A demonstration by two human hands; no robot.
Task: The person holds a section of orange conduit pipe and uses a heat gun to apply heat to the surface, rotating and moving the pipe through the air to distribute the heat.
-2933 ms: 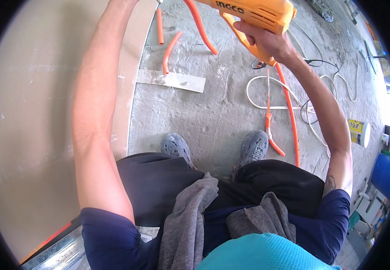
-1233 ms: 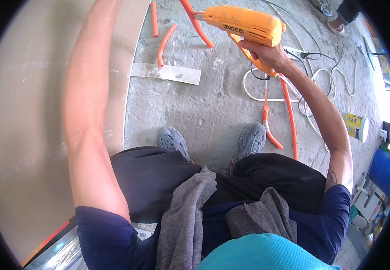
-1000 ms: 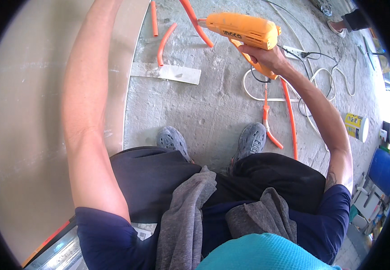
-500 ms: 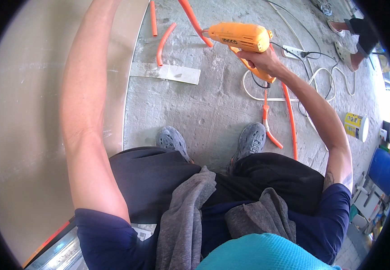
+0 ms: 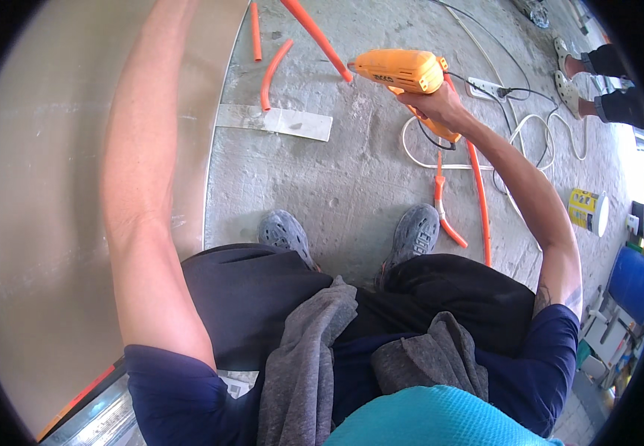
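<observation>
My right hand is wrapped round the handle of an orange heat gun, held level above the concrete floor. Its nozzle points left, right at the lower end of an orange plastic pipe. That pipe slants down from the top edge; its upper part lies outside the picture. My left arm reaches up over the brown board, and the hand itself is beyond the top edge, so whatever it holds is hidden. Two short orange pipe pieces, one straight and one bent, lie left of the heat gun.
A large brown board fills the left side. A pale flat strip lies beside it. White and black cables, a power strip, a long orange pipe and a yellow-white bucket are on the right. Another person's feet stand upper right.
The heat gun has shifted slightly down and right, bringing its nozzle to the pipe's end. The pipe's upper part has swung left. The other person's feet have moved.
</observation>
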